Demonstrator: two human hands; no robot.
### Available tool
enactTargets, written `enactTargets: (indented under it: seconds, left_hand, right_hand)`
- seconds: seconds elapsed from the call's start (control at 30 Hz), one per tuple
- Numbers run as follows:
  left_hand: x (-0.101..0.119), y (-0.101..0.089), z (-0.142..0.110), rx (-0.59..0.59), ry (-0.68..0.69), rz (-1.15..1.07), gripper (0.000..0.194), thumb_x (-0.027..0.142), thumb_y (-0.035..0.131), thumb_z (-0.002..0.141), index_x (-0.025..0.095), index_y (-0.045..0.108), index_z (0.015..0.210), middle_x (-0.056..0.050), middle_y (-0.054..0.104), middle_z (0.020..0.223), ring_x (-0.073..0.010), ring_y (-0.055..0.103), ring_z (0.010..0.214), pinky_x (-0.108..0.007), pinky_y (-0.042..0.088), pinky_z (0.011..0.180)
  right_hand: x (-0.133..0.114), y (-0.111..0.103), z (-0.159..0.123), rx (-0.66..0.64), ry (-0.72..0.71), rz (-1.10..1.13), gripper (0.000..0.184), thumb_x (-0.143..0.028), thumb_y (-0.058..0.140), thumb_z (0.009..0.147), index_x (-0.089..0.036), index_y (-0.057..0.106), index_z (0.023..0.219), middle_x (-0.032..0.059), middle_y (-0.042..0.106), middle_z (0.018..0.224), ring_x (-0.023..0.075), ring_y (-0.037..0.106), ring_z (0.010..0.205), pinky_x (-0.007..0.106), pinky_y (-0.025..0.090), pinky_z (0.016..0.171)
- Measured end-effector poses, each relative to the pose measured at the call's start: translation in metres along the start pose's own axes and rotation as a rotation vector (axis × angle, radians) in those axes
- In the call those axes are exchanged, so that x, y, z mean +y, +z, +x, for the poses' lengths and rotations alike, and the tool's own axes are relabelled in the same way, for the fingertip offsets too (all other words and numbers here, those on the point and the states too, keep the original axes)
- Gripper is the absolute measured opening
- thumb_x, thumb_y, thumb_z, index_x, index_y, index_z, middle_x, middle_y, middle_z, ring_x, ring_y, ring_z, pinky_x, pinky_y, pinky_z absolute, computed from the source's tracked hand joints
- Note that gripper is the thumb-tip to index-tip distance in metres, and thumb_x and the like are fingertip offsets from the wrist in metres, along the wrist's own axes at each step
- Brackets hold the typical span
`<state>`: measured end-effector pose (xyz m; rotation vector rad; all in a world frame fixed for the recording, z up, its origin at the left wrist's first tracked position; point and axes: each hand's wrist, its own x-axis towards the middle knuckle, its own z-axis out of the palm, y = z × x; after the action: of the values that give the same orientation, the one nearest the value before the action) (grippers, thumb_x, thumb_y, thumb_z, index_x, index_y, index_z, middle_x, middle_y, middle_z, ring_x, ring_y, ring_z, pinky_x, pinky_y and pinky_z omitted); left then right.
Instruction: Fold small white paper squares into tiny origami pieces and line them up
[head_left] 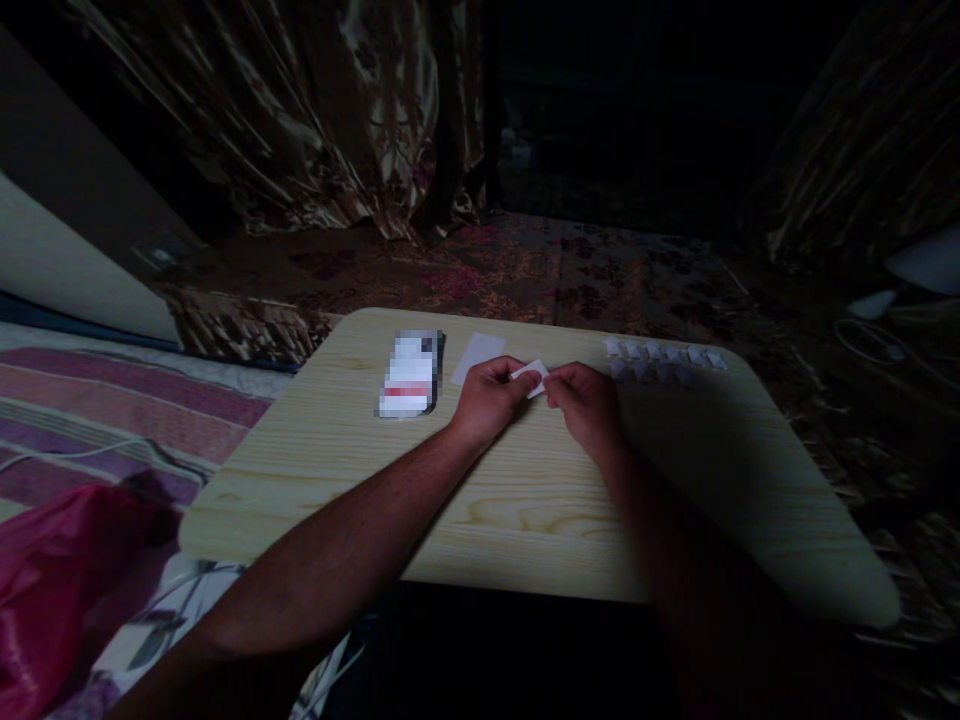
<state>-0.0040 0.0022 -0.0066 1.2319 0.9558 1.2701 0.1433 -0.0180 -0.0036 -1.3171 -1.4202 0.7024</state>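
Between my two hands is a small white piece of paper [534, 378], held just above the table. My left hand [489, 400] pinches it between thumb and fingers on its left side. The fingertips of my right hand [586, 402] are closed on its right corner. Flat on the table behind my left hand lies a stack of white paper [478, 357], partly covered by that hand. Several small folded paper pieces [655, 352] sit in two rows beyond my right hand.
A phone [409, 375] with a lit, pixelated screen lies left of the paper on the light wooden table [517, 505]. A striped bed cover [135, 400] and a pink bag [67, 590] are at the left. Patterned curtains [390, 110] hang behind.
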Motion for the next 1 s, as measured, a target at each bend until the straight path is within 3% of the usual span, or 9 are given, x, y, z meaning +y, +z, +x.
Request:
enactTargets:
  seconds: [0.23, 1.0]
  left_hand:
    - [0.001, -0.001, 0.000, 0.018, 0.039, -0.018, 0.032, 0.040, 0.079, 0.065, 0.014, 0.070, 0.081, -0.004, 0.068, 0.074, -0.0119, 0.058, 0.063, -0.025, 0.045, 0.062]
    - [0.010, 0.001, -0.003, 0.052, 0.025, -0.094, 0.024, 0.032, 0.082, 0.062, 0.013, 0.070, 0.073, -0.003, 0.068, 0.069, -0.0108, 0.057, 0.060, -0.024, 0.044, 0.060]
  right_hand:
    - [0.002, 0.003, -0.002, -0.008, -0.031, -0.044, 0.024, -0.042, 0.059, 0.079, -0.019, 0.064, 0.073, -0.0005, 0.062, 0.060, 0.0141, 0.055, 0.057, 0.024, 0.041, 0.054]
    - [-0.001, 0.005, -0.006, -0.045, -0.075, -0.015, 0.021, -0.039, 0.060, 0.080, -0.018, 0.066, 0.075, -0.0004, 0.062, 0.062, 0.0131, 0.054, 0.058, 0.023, 0.039, 0.054]
